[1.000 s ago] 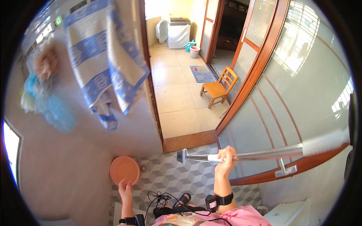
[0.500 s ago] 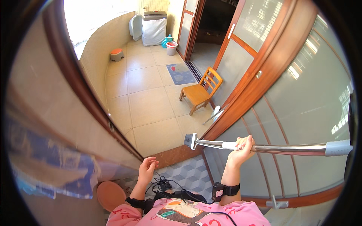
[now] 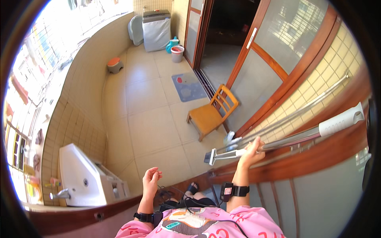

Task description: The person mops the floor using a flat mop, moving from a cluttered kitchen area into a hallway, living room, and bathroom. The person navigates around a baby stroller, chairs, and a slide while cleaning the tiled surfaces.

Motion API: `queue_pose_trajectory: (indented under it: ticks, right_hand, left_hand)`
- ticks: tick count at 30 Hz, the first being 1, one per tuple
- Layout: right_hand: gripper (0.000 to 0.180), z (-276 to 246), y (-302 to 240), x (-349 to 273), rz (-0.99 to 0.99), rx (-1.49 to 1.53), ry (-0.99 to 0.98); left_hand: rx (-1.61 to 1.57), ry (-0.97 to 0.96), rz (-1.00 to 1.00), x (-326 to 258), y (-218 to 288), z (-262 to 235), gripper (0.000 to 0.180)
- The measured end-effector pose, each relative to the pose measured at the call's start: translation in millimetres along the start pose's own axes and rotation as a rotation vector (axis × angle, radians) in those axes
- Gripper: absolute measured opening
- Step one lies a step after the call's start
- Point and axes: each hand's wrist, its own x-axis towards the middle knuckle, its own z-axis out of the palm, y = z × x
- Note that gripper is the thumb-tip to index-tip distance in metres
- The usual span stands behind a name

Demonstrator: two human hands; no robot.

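Note:
My right hand (image 3: pixel 251 152) is closed around the shaft of a long-handled mop (image 3: pixel 283 141), close to its head. The mop lies nearly level across my right side, its small grey head with a white bracket pointing left over the floor. Its pale grey grip slants up at the far right. My left hand (image 3: pixel 152 177) hangs in front of me with fingers loosely bent and apart, holding nothing. Below my hands, one foot in a dark sandal (image 3: pixel 193 187) shows by the brown door sill.
A wooden chair (image 3: pixel 206 118) stands ahead by the sliding door, near a blue-grey mat (image 3: pixel 188 87). A white sink (image 3: pixel 81 174) is at the left. Farther off are a low stool (image 3: pixel 115 65), a bucket (image 3: pixel 177 54) and a covered washing machine (image 3: pixel 156 33). A wooden door frame runs along my right.
I have moved forward through the doorway onto the tiled balcony; the sink and windows now show at left. My right hand keeps the mop, whose grip end has tilted upward.

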Motion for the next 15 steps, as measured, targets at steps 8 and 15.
queue_pose_trajectory:
  ticks: [8,15]
  right_hand:
    - [0.034,41.0,84.0,107.1,-0.109,-0.026,0.185]
    - [0.042,38.6,127.5,173.3,-0.221,-0.326,0.585]
  left_hand:
    - [0.070,-0.087,-0.039,151.9,37.4,76.1,0.020]
    - [0.193,-0.321,-0.051,315.7,47.0,138.2,0.021]
